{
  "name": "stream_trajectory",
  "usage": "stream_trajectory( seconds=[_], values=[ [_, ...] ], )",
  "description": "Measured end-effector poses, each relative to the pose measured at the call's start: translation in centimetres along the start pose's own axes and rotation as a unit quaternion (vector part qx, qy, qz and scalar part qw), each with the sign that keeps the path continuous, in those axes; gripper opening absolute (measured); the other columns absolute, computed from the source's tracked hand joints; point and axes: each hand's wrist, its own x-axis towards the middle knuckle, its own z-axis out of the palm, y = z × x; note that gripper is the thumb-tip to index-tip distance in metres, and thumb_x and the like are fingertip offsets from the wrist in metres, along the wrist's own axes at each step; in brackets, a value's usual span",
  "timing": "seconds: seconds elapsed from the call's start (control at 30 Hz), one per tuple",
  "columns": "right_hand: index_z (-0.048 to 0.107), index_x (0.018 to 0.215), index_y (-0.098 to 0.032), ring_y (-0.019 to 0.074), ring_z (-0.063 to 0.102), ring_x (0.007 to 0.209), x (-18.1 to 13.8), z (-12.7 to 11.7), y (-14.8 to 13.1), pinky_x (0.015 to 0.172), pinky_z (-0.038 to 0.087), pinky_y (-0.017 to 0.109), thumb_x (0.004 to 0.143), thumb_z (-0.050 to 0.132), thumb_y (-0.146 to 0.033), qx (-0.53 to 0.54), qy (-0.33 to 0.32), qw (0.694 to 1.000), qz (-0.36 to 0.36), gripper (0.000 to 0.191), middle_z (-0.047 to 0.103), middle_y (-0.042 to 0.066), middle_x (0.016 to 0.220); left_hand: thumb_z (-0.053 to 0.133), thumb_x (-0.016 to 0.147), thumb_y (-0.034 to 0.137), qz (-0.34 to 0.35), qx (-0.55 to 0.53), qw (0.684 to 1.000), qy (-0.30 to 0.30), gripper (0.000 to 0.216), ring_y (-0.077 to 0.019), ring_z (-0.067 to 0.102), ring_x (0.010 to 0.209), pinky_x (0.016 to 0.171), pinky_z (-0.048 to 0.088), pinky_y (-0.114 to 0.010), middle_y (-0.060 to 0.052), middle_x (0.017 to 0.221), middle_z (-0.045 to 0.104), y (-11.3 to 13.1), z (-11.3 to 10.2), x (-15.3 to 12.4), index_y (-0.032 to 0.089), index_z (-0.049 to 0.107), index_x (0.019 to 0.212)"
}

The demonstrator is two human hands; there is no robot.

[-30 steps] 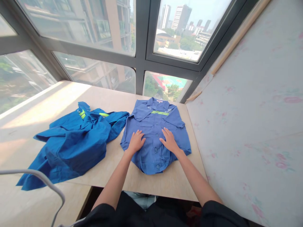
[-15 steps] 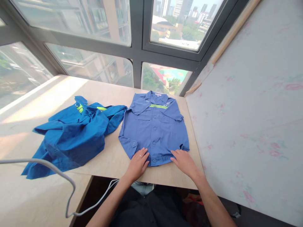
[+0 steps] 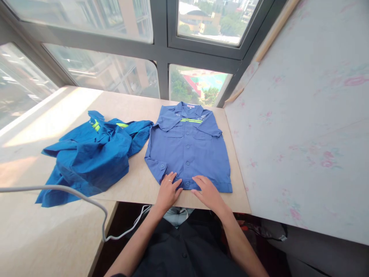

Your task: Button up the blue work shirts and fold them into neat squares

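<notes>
A blue work jacket lies front up on the wooden table, its collar toward the window. It has buttons down the middle, chest pockets and a yellow-green stripe; both short-looking sleeve parts lie over the chest sides. My left hand rests on the lower hem, left of the button line, fingers spread and a ring on one finger. On the hem just right of the buttons lies my right hand, fingers extended. A cuff with a button shows beside my left hand.
A second, darker blue garment with yellow-green strips lies crumpled on the left of the table. A grey cable crosses the lower left. Windows stand behind, and a flower-patterned wall panel borders the right.
My right hand has moved left along the hem toward the button line. The jacket's lower right corner now lies flat and spread. My left hand stays on the hem; the view has tilted down.
</notes>
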Motion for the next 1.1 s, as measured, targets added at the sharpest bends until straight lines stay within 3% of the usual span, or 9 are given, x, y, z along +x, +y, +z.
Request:
stream_trajectory(
  seconds=[0.07,0.17,0.33,0.53,0.63,0.7,0.83,1.1],
  values=[
    [0.061,0.128,-0.021,0.0320,0.054,0.122,1.3,1.9,-0.4,0.100,0.047,0.049,0.082,0.071,-0.024,0.007,0.003,0.998,-0.060,0.047,0.058,0.016,0.133,0.059,0.090,0.026,0.010,-0.012,1.000,0.018,0.026,-0.0306,0.052,0.127,0.108,0.042,-0.053,-0.015,0.132,0.059,0.3,0.2,0.3,0.022,0.070,0.112],
    [0.065,0.121,-0.023,0.0322,0.056,0.115,2.9,3.3,-0.1,0.093,0.051,0.051,0.079,0.075,-0.022,0.006,0.018,0.996,-0.088,0.044,0.061,0.015,0.125,0.055,0.092,0.026,0.016,-0.030,0.999,0.040,0.023,-0.0277,0.056,0.119,0.104,0.046,-0.050,-0.013,0.125,0.062,0.3,0.4,0.6,0.024,0.073,0.106],
    [0.071,0.109,-0.021,0.0256,0.060,0.106,3.8,2.3,1.8,0.093,0.052,0.044,0.083,0.071,-0.019,0.023,-0.010,0.991,-0.135,0.025,0.067,0.011,0.112,0.054,0.094,0.029,0.013,-0.063,0.997,0.051,0.023,-0.0250,0.058,0.114,0.097,0.049,-0.044,-0.011,0.121,0.063,-0.2,0.4,0.8,0.025,0.075,0.102],
    [0.066,0.121,-0.018,0.0272,0.057,0.116,2.6,1.4,2.9,0.098,0.051,0.044,0.081,0.074,-0.019,0.007,-0.030,0.986,-0.162,0.041,0.063,0.015,0.125,0.059,0.090,0.031,0.050,-0.053,0.997,0.001,0.027,-0.0287,0.054,0.121,0.103,0.045,-0.048,-0.014,0.128,0.059,-0.4,-0.5,0.6,0.022,0.071,0.113],
    [0.069,0.116,-0.021,0.0259,0.059,0.115,2.1,1.5,3.8,0.097,0.052,0.045,0.086,0.069,-0.023,0.023,-0.015,0.985,-0.170,0.030,0.065,0.012,0.123,0.059,0.089,0.025,0.062,-0.034,0.997,-0.038,0.032,-0.0311,0.050,0.127,0.108,0.041,-0.052,-0.017,0.133,0.056,-0.2,-1.1,0.6,0.020,0.067,0.119],
    [0.072,0.107,-0.023,0.0243,0.063,0.108,1.9,1.6,4.5,0.093,0.053,0.043,0.092,0.062,-0.025,0.038,0.005,0.984,-0.173,0.019,0.069,0.011,0.116,0.058,0.088,0.020,0.066,-0.027,0.995,-0.066,0.036,-0.0319,0.048,0.131,0.109,0.039,-0.054,-0.018,0.136,0.055,-0.1,-1.5,0.7,0.020,0.064,0.123],
    [0.074,0.098,-0.022,0.0223,0.067,0.098,1.9,1.9,5.1,0.089,0.054,0.041,0.098,0.052,-0.028,0.067,0.048,0.983,-0.164,0.024,0.074,0.010,0.105,0.060,0.085,0.017,0.072,-0.019,0.992,-0.104,0.041,-0.0327,0.046,0.133,0.109,0.039,-0.054,-0.017,0.139,0.054,-0.1,-1.8,0.9,0.021,0.061,0.126],
    [0.068,0.091,-0.021,0.0196,0.065,0.093,1.9,1.7,3.7,0.089,0.050,0.036,0.097,0.049,-0.030,0.143,0.077,0.984,-0.070,0.023,0.072,0.006,0.094,0.062,0.086,0.026,0.068,-0.049,0.994,-0.068,0.038,-0.0319,0.049,0.129,0.110,0.038,-0.052,-0.016,0.133,0.057,0.9,-0.9,0.7,0.021,0.059,0.124]
  ],
)
